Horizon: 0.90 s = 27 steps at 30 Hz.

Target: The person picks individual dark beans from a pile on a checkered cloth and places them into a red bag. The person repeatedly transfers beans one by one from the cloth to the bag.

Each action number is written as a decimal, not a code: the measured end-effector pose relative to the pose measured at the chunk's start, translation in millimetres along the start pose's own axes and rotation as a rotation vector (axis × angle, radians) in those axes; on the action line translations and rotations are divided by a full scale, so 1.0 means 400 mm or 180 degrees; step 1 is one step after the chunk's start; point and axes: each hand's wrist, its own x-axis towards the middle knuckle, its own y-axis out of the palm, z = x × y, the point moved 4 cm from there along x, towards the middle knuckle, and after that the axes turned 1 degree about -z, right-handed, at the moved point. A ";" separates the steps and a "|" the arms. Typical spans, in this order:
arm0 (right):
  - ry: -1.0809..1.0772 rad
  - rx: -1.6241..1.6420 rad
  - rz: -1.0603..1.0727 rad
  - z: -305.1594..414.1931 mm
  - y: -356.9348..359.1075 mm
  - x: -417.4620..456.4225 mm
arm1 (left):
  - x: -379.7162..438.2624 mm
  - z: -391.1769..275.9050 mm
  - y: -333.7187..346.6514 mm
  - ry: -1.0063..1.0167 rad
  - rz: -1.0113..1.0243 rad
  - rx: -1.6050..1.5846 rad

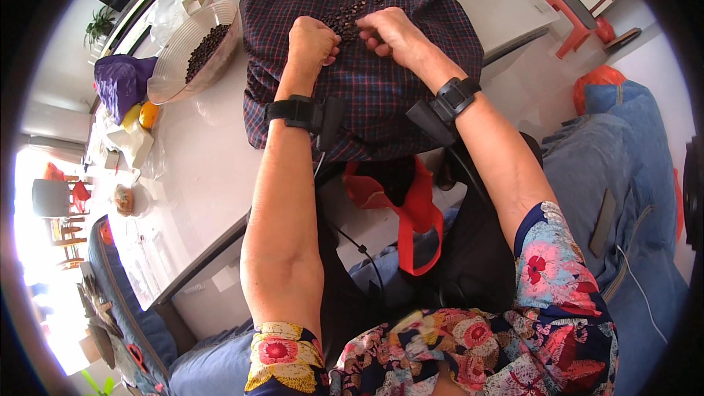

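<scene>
A dark plaid cloth [363, 104] lies over the table edge with a pile of small dark beans or seeds [344, 17] on it. My left hand [313, 41] is curled at the left side of the pile, its fingertips pressed together; whether anything is between them is hidden. On the pile's right side, my right hand [388, 33] has bent fingers near the seeds, and its grip does not show clearly. A ribbed clear plastic bowl [165, 74] left of the cloth holds more of the dark seeds [204, 52]. Below the cloth hangs a red bag [421, 220] with dark contents.
The pale glossy table [203, 159] carries a purple bag [122, 85], an orange fruit [148, 115], clear plastic bags and a small container [124, 199] at left. A denim-covered sofa [594, 148] is at right, with a red stool [569, 22] beyond. Cables run from the black wrist straps.
</scene>
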 end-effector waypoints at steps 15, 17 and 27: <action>-0.0101 0.0001 -0.0371 0.000 -0.038 -0.006 | 0.020 -0.007 0.034 0.1045 -0.0499 0.2007; -0.0063 -0.0071 -0.0481 -0.003 -0.039 -0.006 | 0.001 -0.026 0.044 0.1117 -0.0397 0.2068; -0.0180 -0.0314 -0.0427 0.008 -0.020 -0.017 | -0.001 -0.022 0.056 0.1525 -0.0632 0.2087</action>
